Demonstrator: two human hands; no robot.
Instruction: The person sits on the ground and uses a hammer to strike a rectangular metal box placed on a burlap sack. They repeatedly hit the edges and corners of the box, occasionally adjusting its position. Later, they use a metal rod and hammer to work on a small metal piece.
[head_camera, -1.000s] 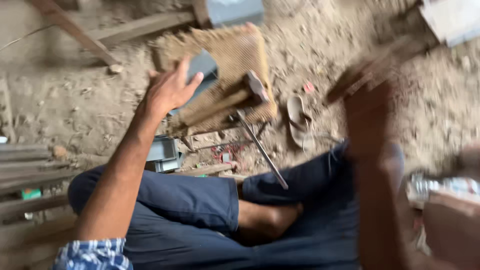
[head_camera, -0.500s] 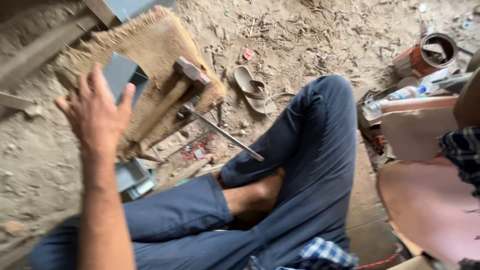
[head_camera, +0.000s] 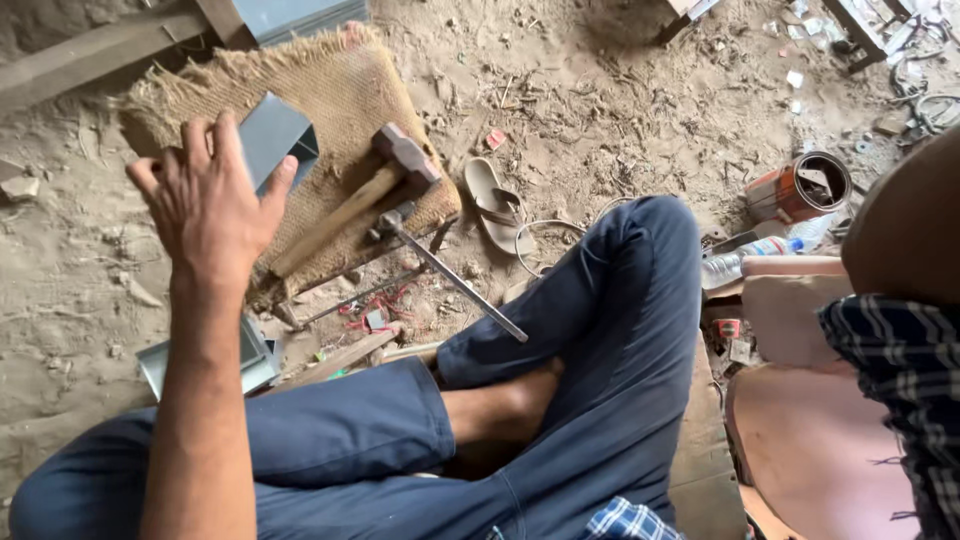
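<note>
Worker seated cross-legged on dirt floor, head view, looking down over own legs. Left hand (head_camera: 210, 195) was raised w/ fingers spread, palm away from camera, holding nothing; it hovered just in front of a grey sheet-metal channel (head_camera: 275, 135), which lay on a burlap mat (head_camera: 340, 85) (mat probably there to cushion metal from the grit and to deaden blows). Whether fingertips touched the channel could not be told, since the hand hid that edge. Hammer (head_camera: 385, 175) lay on the same mat, just right of the channel, wooden handle pointing back toward the worker, i.e. placed for a quick pick-up. Steel rod (head_camera: 455, 285) lay slanted off the mat's near corner, toward the knee. Second piece of folded sheet (head_camera: 245, 360) sat on the floor beside the left thigh, close at hand, approx. under the forearm. Sandal (head_camera: 495, 205) lay discarded right of the mat, near a loop of wire. Rusty tin (head_camera: 800, 185) and plastic bottle (head_camera: 755, 262) stood well apart at far right, out of the work zone. Right hand was not in view; only a checked sleeve showed at right edge, so its grip could not be told.
</note>
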